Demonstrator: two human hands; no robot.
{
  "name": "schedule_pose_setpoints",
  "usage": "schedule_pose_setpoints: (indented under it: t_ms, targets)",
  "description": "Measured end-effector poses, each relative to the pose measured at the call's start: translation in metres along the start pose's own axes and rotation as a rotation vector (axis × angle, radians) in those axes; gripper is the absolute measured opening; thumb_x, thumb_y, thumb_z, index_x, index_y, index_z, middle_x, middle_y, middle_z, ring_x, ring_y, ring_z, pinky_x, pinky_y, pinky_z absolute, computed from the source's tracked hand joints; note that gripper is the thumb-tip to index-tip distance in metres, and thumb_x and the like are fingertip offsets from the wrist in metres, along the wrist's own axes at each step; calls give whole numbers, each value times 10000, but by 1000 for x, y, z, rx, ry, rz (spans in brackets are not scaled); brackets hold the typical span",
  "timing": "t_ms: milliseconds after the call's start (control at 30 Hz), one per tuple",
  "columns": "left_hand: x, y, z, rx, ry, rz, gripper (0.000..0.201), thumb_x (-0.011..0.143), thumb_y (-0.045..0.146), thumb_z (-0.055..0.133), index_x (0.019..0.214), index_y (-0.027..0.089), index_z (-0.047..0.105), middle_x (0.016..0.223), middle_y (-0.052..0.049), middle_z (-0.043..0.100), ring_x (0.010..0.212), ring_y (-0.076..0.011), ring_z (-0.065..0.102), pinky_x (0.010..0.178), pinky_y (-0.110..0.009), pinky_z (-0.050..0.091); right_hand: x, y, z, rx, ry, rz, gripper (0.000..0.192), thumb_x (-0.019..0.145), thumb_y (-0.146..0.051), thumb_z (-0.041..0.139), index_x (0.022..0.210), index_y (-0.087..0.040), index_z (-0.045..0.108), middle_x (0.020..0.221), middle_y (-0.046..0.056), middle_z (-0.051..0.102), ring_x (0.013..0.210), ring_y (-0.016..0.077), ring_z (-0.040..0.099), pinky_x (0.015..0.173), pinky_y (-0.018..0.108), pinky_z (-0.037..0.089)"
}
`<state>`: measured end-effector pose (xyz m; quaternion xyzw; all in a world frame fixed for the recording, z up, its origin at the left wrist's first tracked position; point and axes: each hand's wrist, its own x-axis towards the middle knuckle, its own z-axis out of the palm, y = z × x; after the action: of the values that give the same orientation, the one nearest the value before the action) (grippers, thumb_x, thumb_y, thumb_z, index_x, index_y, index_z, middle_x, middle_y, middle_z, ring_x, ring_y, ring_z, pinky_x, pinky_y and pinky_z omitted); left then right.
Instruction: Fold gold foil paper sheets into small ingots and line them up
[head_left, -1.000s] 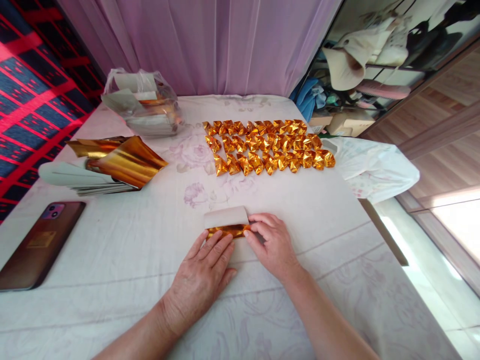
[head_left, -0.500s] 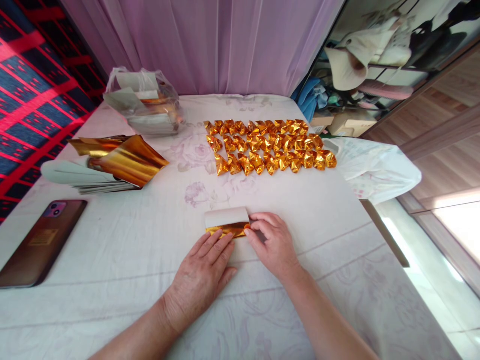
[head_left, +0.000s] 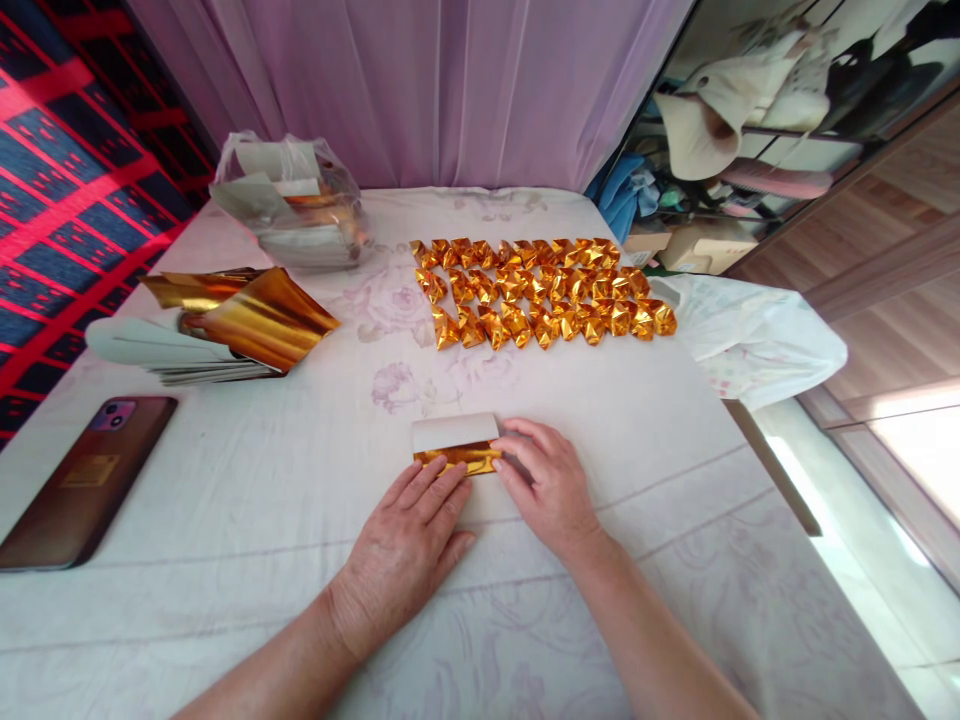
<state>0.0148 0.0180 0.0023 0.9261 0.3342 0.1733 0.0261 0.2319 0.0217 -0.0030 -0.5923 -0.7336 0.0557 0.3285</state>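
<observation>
A small sheet of gold foil paper (head_left: 455, 434) lies folded on the table in front of me. Its upper part shows a pale back, and a shiny gold strip runs along the near edge. My left hand (head_left: 409, 530) is flat, with its fingertips pressing on the gold strip. At the paper's right end, my right hand (head_left: 546, 485) has bent, parted fingers. Its index finger and thumb touch the edge there, with a small gap between them. Beyond the paper, folded gold paper ingots (head_left: 517, 325) stand in three rows.
On the left are a fanned stack of gold paper (head_left: 270, 318) and a phone (head_left: 90, 480). A clear plastic bag (head_left: 300, 215) holding more paper stands at the back left. A white plastic bag (head_left: 765, 335) hangs by the table's right edge. A purple curtain (head_left: 420, 90) closes the back.
My right index finger has shifted up a little along the paper's right edge, away from the thumb. My left hand stays flat on the paper, and the view has moved very slightly.
</observation>
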Motion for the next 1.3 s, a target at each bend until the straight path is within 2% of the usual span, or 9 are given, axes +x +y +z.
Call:
schedule_pose_setpoints:
  t_ms: [300, 733, 1300]
  targets:
    - [0, 1, 2, -66, -6, -38, 393, 960, 348, 515, 1297, 158, 587, 1374, -126, 598, 1321, -290, 512, 1120, -492, 410, 0, -1, -1, -57, -42, -29, 207, 936, -259, 535, 999, -252, 732, 1184, 89, 649, 1067, 250, 607, 907, 429, 489]
    - [3, 0, -1, -58, -14, -5, 391, 950, 332, 533, 1270, 111, 577, 1359, -147, 604, 1308, -312, 522, 1085, -506, 458, 0, -1, -1, -61, -35, -39, 176, 924, -252, 565, 984, -250, 730, 1173, 82, 669, 1059, 241, 617, 893, 424, 494]
    - [4, 0, -2, -51, -28, 10, 405, 937, 317, 550, 1275, 93, 561, 1379, -161, 583, 1327, -323, 498, 1094, -525, 449, -1, 1, 0, -35, -12, -46, 155, 916, -243, 578, 956, -226, 727, 1120, 72, 701, 1033, 232, 628, 902, 416, 493]
